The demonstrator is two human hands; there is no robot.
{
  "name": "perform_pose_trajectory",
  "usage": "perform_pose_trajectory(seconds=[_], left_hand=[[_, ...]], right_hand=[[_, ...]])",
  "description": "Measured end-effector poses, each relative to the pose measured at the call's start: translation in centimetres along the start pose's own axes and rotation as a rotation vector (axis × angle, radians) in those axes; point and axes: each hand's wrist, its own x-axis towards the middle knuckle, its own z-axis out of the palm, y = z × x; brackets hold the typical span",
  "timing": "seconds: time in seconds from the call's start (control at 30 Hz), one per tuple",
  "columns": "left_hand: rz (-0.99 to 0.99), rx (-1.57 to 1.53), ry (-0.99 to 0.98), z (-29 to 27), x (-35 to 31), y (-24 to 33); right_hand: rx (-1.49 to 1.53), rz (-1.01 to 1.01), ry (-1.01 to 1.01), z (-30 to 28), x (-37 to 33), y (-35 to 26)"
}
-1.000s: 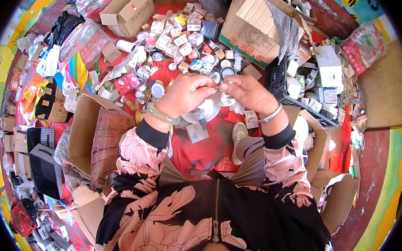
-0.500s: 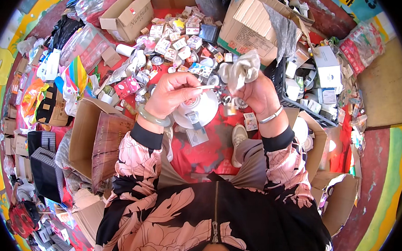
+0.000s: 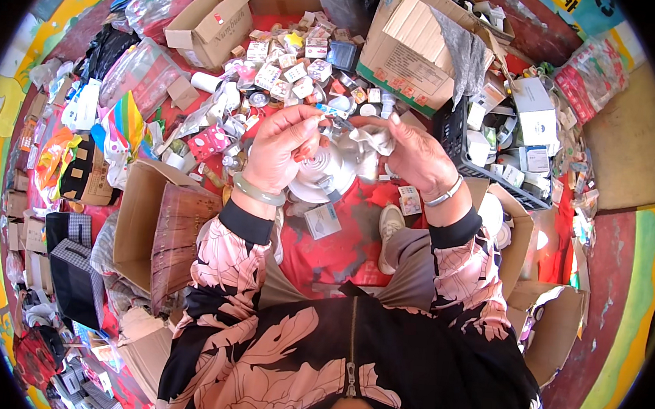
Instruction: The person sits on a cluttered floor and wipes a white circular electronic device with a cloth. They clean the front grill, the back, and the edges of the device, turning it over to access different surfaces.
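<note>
My left hand [image 3: 280, 149] is closed in a pinch, with a small item at its fingertips too little to name. A crumpled whitish cloth [image 3: 371, 142] is gripped by my right hand [image 3: 423, 159] and reaches across toward the left fingertips. Both hands are held close together above a round white dish-like thing [image 3: 320, 180], which they partly hide. Beside that lies a flat whitish-grey packet [image 3: 322, 221] on the red floor covering. A small printed box [image 3: 410, 200] lies below my right hand, near my shoe.
A heap of small boxes and tubs [image 3: 295, 73] spreads ahead. Around it stand an open carton [image 3: 209, 29], a large tilted carton [image 3: 410, 58] and a black crate [image 3: 500, 182] filled with packages. Open cardboard boxes [image 3: 139, 206] flank my legs on both sides.
My right hand has lowered the cloth and brought it left to my left fingertips. The left hand has turned slightly, and the white piece in its pinch no longer shows clearly.
</note>
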Motion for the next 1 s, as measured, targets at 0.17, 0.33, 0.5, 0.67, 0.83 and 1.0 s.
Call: perform_pose_trajectory(seconds=[0.17, 0.33, 0.5, 0.67, 0.83, 1.0], left_hand=[[0.015, 0.005, 0.048, -0.2, 0.2, 0.2], [-0.021, -0.023, 0.014, 0.5, 0.2, -0.4], [-0.124, -0.038, -0.124, 0.8, 0.1, -0.7], [-0.287, 0.424, -0.183, 0.7, 0.4, -0.5], [-0.211, 0.551, -0.278, 1.3, 0.2, -0.7], [-0.264, 0.541, -0.244, 1.2, 0.2, -0.4]], right_hand=[[0.003, 0.052, -0.066, 0.0, -0.2, 0.1], [-0.196, 0.084, 0.036, -0.7, 0.1, 0.9], [-0.769, 0.110, 0.250, 1.5, -0.2, -1.5], [-1.541, -0.482, 0.109, 1.6, -0.5, -2.0], [-1.672, -0.533, -0.006, 3.0, -0.8, -1.9], [-1.798, -0.566, 0.022, 3.2, -0.8, -1.4]])
